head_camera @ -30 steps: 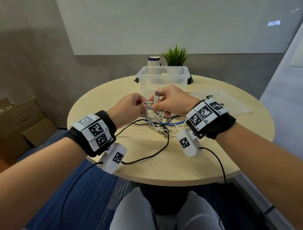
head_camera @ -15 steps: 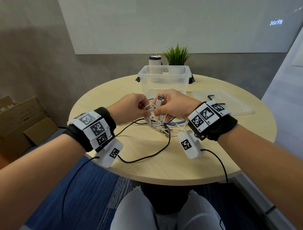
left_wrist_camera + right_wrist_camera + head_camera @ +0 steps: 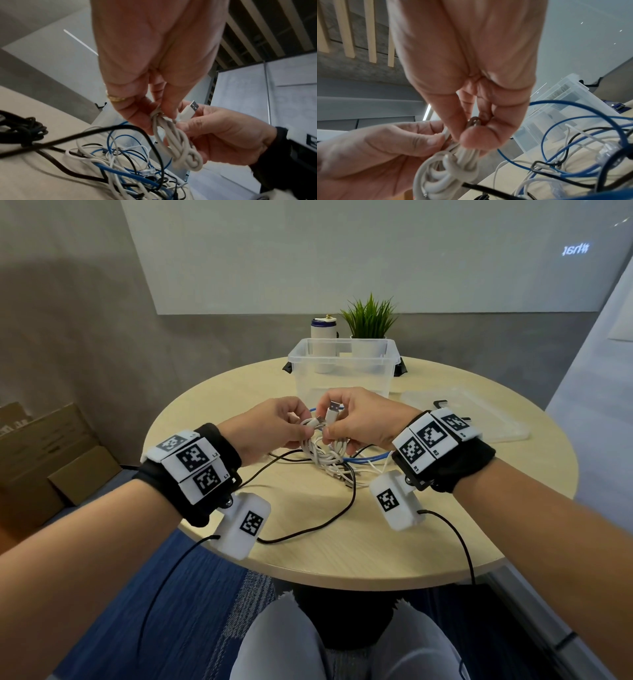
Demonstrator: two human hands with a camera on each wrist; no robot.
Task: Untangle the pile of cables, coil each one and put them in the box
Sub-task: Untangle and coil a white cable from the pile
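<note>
A knotted white USB cable (image 3: 320, 445) (image 3: 176, 136) (image 3: 453, 166) hangs between both hands above the table. My left hand (image 3: 291, 426) (image 3: 154, 112) pinches its loops at the top. My right hand (image 3: 337, 419) (image 3: 474, 127) pinches the end with the white USB plug (image 3: 332, 414) (image 3: 187, 112), which points up. Below them lies the tangled pile (image 3: 346, 465) (image 3: 123, 169) of white, blue and black cables. The clear plastic box (image 3: 342, 371) (image 3: 556, 108) stands just behind the hands.
The box's clear lid (image 3: 469, 416) lies on the round wooden table (image 3: 342, 542) at the right. A small potted plant (image 3: 370, 314) and a white bottle (image 3: 323, 328) stand behind the box. A coiled black cable (image 3: 22, 129) lies left of the pile.
Both hands have lifted the white cable slightly and drawn closer together; the USB plug stays upright in the right hand's fingers.
</note>
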